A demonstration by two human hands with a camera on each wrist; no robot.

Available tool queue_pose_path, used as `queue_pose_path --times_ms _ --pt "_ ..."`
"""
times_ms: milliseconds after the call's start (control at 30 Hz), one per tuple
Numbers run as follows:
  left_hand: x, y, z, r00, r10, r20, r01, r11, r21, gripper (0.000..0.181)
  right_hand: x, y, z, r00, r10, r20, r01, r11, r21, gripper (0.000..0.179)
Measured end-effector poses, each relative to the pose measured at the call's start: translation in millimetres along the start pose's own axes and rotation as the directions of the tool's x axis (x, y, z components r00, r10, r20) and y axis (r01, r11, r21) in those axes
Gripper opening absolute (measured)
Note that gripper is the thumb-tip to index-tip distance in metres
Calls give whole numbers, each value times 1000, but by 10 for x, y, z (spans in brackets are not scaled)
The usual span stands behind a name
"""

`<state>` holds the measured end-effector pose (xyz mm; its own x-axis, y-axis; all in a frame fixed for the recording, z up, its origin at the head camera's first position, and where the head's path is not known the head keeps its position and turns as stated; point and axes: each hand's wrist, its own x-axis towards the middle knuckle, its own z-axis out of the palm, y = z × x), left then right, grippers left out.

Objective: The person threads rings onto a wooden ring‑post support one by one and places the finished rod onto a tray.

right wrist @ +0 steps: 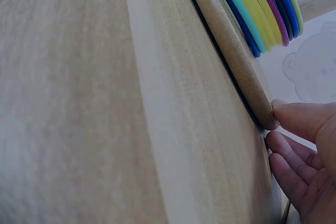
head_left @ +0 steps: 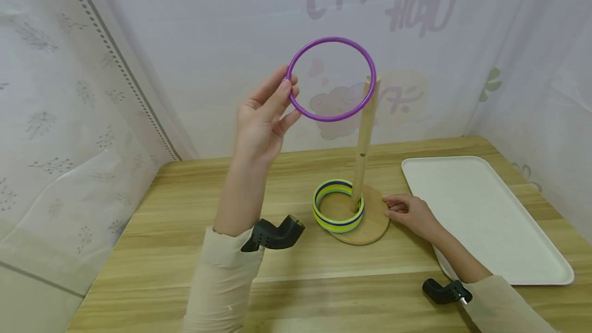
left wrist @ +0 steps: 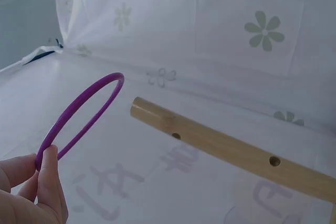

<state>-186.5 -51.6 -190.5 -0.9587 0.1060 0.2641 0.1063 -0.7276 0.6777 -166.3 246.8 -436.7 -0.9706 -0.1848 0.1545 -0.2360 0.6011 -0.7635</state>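
My left hand [head_left: 263, 122] pinches a thin purple ring [head_left: 333, 118] at its left side between thumb and fingers, raised high. In the head view the ring's right side overlaps the top of a wooden post [head_left: 366, 127]; in the left wrist view the ring [left wrist: 79, 99] is apart from the post's end [left wrist: 152, 113]. Around the post's foot lies a stack of coloured rings [head_left: 339, 228], on a round wooden base [head_left: 370, 235]. With thumb and fingertips, my right hand [head_left: 413, 215] holds the base's right edge. The right wrist view shows yellow, blue, turquoise and purple rings [right wrist: 252, 11] stacked there.
A white rectangular tray [head_left: 490, 220] lies on the wood-grain table [head_left: 296, 292] at the right, close beside my right hand and under its forearm. Behind the table hangs a pale printed curtain [head_left: 208, 40]. Small holes [left wrist: 274, 161] pierce the post's side.
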Motion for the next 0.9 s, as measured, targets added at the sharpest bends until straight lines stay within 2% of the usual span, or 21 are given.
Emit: queue_pose_path --times_ms 133,300,400,500,533,600,700,767,800,900 --pt "64 -126 65 999 -30 -14 31 998 48 20 21 7 -7 1000 -4 0 4 1000 -6 34" --pt "119 -311 -71 994 -101 -50 108 981 164 23 36 -2 -20 1000 -13 2 13 1000 -11 33" --pt "126 -403 -219 984 -156 -80 171 956 240 22 38 -29 -37 1000 -19 -3 19 1000 -5 33" --pt "119 -482 -390 972 -215 -95 235 911 338 25 31 -44 -42 1000 -17 -2 17 1000 0 34" --pt "114 -507 -445 967 -234 -99 254 891 377 25 29 -45 -41 1000 -13 -3 13 1000 0 34" --pt "106 -556 -552 955 -279 -103 294 829 476 27 27 -43 -37 1000 -13 -3 13 1000 4 34" --pt "90 -633 -697 938 -333 -90 310 699 644 25 35 -26 -31 1000 -18 -5 18 1000 4 34" --pt "73 -678 -776 929 -360 -81 296 593 749 25 41 -14 -24 1000 -17 -6 17 1000 4 33" --pt "64 -700 -810 927 -369 -75 282 548 788 25 44 -9 -21 1000 -15 -6 15 1000 4 33" --pt "45 -763 -890 920 -386 -65 246 443 862 24 46 2 -20 1000 -13 -7 13 1000 -4 33"
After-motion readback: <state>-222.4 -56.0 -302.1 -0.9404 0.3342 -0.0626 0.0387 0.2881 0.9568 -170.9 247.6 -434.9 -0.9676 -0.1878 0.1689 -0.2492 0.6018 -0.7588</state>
